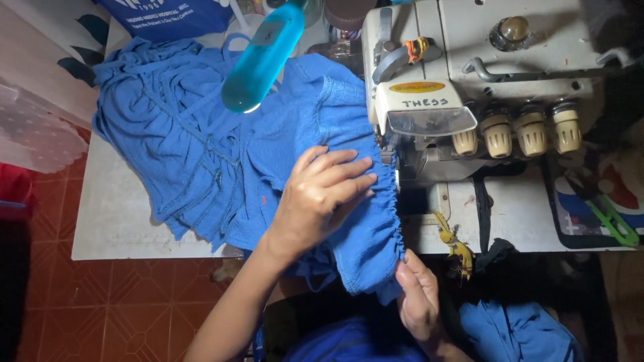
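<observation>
The blue cloth [268, 161] lies spread over the white surface [114, 214], its gathered, ruffled edge running up under the presser foot of the cream overlock machine [469, 74] and down off the front rim toward the person's lap. It is a crinkled, mid-blue fabric, bunched in loose folds at the far left and drawn into tight puckers along the seam line.

The step in hand looks like feeding that gathered edge through the machine. The left hand [318, 198] lies flat on the cloth just beside the foot, fingers spread and pressing it down, gripping nothing. The right hand [417, 295] is below the surface's front rim, its grip closed in a pinch of thumb and fingers on the lower end of the ruffled edge, holding it taut.

The next move seems to call for even tension between the two hands, so the gathers go in straight, and for keeping the left fingertips away from the needle, which they are close to.

A blue bottle [263, 57] hangs in the foreground over the cloth. Green-handled scissors [614, 224] lie at the right, well apart from both hands.
</observation>
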